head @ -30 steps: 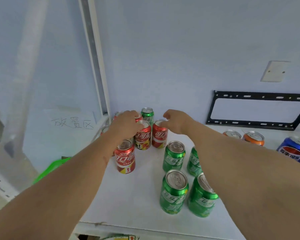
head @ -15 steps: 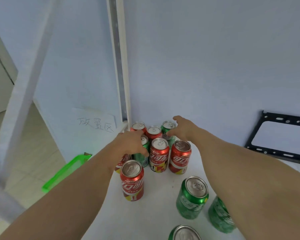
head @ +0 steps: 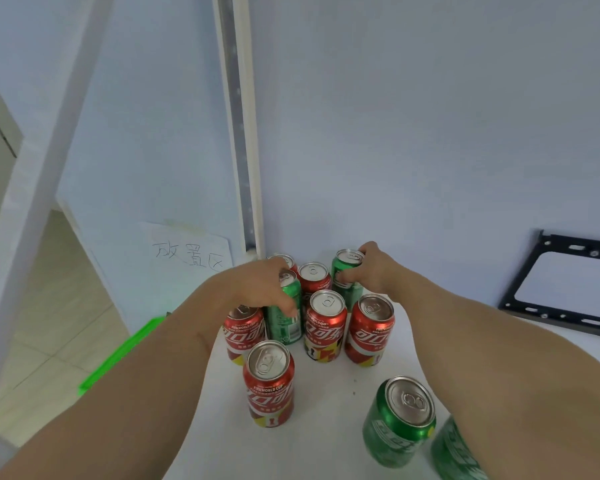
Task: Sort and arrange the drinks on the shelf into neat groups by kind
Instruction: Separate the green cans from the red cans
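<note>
Two green cans stranded among the red cola cans (head: 325,322) at the shelf's (head: 326,393) far left: my left hand (head: 257,285) now grasps one (head: 284,315), my right (head: 371,271), shifted from a red can, grips the far one (head: 347,275), ready to rejoin the near-right greens (head: 399,424).

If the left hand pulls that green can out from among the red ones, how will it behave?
The green can stands tall and narrow, so a high pull may tip it. Its tab looks unopened, so it is probably full and heavy. Red cans crowd beside it and may get nudged.
</note>
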